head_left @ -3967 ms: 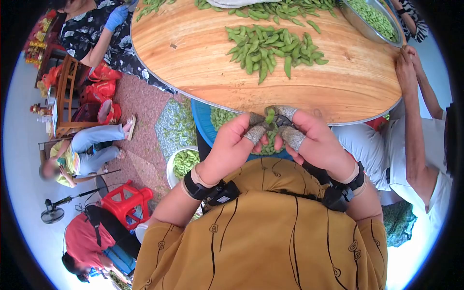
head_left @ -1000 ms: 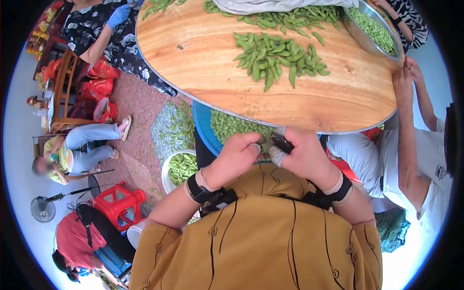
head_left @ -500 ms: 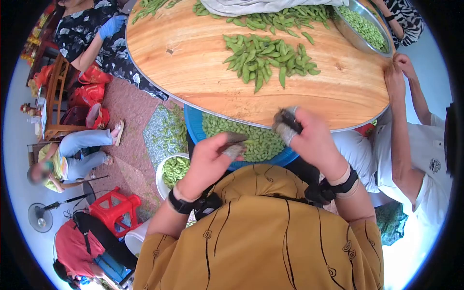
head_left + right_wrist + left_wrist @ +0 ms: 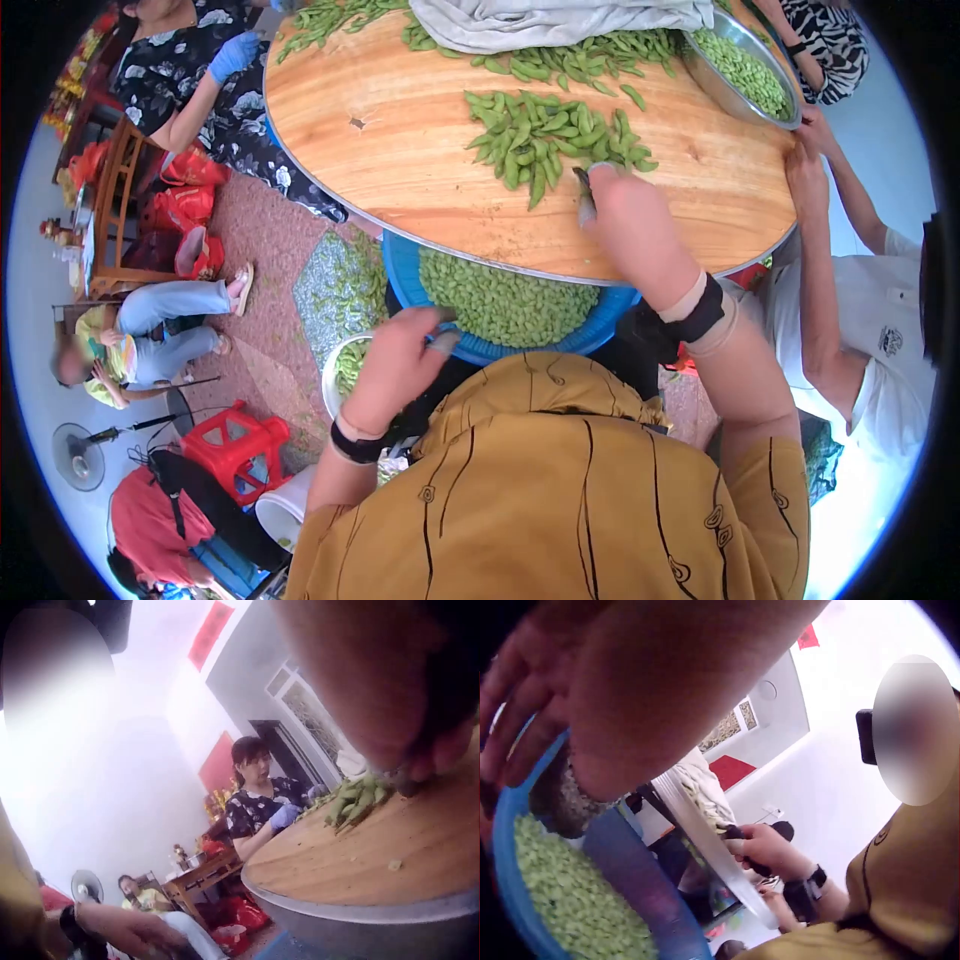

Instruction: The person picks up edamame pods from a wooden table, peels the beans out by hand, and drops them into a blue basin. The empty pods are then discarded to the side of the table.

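Note:
My left hand (image 4: 400,355) is above the near left rim of a blue basin (image 4: 395,270) filled with shelled green beans (image 4: 505,300). Grey wrapping covers its thumb (image 4: 566,799), and its fingers are loosely bent with nothing seen between them. Over the table, my right hand (image 4: 640,225) reaches to the near edge of a pile of edamame pods (image 4: 540,140). Its wrapped fingertips are right at the pods, with something dark along them. The back of the hand hides most of the fingers, so I cannot tell whether they pinch a pod.
The round wooden table (image 4: 400,170) overhangs the basin. More pods, a grey cloth (image 4: 560,25) and a steel bowl of beans (image 4: 745,75) are at its far side. Left of me stand a white bucket (image 4: 340,375) and a red stool (image 4: 240,450). People sit on both sides.
Four seconds ago both hands were together over the basin, holding a green pod. They have separated: the left moved left and toward me, the right forward to the pod pile.

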A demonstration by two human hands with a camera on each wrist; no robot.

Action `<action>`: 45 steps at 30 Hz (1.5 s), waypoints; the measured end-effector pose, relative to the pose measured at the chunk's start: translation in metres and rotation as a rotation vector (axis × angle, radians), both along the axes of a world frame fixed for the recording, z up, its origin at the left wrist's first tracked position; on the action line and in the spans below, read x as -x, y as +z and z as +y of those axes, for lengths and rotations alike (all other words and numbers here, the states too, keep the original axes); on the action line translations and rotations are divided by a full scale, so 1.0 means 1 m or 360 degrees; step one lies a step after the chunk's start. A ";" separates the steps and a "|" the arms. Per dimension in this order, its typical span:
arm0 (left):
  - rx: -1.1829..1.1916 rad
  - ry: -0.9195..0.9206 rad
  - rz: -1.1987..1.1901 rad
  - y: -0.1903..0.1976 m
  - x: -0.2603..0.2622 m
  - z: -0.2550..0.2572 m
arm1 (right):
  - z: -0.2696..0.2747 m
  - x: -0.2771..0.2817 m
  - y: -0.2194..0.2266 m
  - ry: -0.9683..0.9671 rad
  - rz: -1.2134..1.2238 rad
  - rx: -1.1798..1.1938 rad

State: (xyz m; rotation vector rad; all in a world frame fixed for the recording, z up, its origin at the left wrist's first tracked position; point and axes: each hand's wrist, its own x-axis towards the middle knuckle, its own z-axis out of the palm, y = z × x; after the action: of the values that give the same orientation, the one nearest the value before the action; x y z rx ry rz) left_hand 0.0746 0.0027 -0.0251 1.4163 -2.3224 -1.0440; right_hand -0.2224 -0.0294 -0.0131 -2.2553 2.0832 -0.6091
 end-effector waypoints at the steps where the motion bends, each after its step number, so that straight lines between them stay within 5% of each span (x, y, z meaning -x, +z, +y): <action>1: 0.0016 -0.0090 0.0192 0.002 0.013 -0.002 | 0.007 -0.002 0.003 0.0012 0.0011 0.0006; 5: -0.0152 -0.0251 0.0651 0.010 0.059 -0.007 | 0.034 -0.009 0.017 -0.0056 -0.0233 -0.0109; 10: -0.0123 -0.0418 0.0487 0.009 0.083 -0.011 | 0.022 -0.009 0.017 -0.0122 -0.0244 0.0101; 15: -0.0266 -0.0406 0.0458 0.011 0.085 -0.009 | 0.013 -0.010 0.010 -0.0229 -0.0134 -0.0112; 16: -0.0383 -0.0314 0.0720 0.006 0.086 -0.006 | 0.016 -0.010 0.013 -0.0227 -0.0135 -0.0109; 19: -0.0815 -0.0060 0.1009 0.011 0.089 -0.007 | 0.037 -0.013 0.031 -0.0139 -0.0400 -0.0348; 21: -0.1141 0.0109 0.1016 0.017 0.089 -0.007 | 0.049 -0.017 0.038 -0.0142 -0.1612 -0.0988; 23: -0.1650 0.0123 0.1542 0.019 0.090 -0.006 | 0.060 -0.017 0.028 -0.0066 -0.1840 -0.0990; 29: -0.1911 -0.0100 0.1442 0.002 0.079 -0.014 | 0.068 -0.012 0.025 0.0214 -0.2102 -0.0912; 34: -0.1662 0.0267 0.1549 0.010 0.080 -0.011 | 0.071 -0.008 0.016 0.0120 -0.1444 -0.0797; 41: -0.1168 0.0234 0.1103 0.018 0.087 -0.011 | 0.073 -0.014 0.025 0.0324 -0.1471 -0.0747; 45: -0.1004 0.0181 0.1164 0.013 0.089 -0.008 | 0.072 -0.009 0.033 0.0299 -0.1606 -0.1005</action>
State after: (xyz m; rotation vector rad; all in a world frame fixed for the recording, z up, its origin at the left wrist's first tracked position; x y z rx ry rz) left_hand -0.0147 -0.0049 -0.0119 1.0321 -1.4304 -1.9537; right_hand -0.2135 0.0427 0.0201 -1.3209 1.2764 -0.7190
